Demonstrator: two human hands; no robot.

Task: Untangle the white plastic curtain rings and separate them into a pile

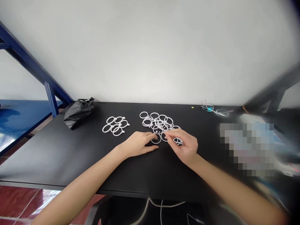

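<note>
A loose pile of white plastic rings (159,122) lies in the middle of the black table (70,156). My left hand (138,144) rests flat on the table, its fingers stretched toward a single ring (156,139) at the pile's near edge, fingertip touching it. My right hand (184,144) is curled beside it, pinching a white ring (178,141) with thumb and fingers at the pile's near right edge. A smaller group of white rings (115,125) lies apart to the left.
A crumpled black plastic bag (78,112) sits at the table's back left. Glasses (215,110) lie at the back right near the white wall. A blurred patch covers the right side. Cables hang below the front edge.
</note>
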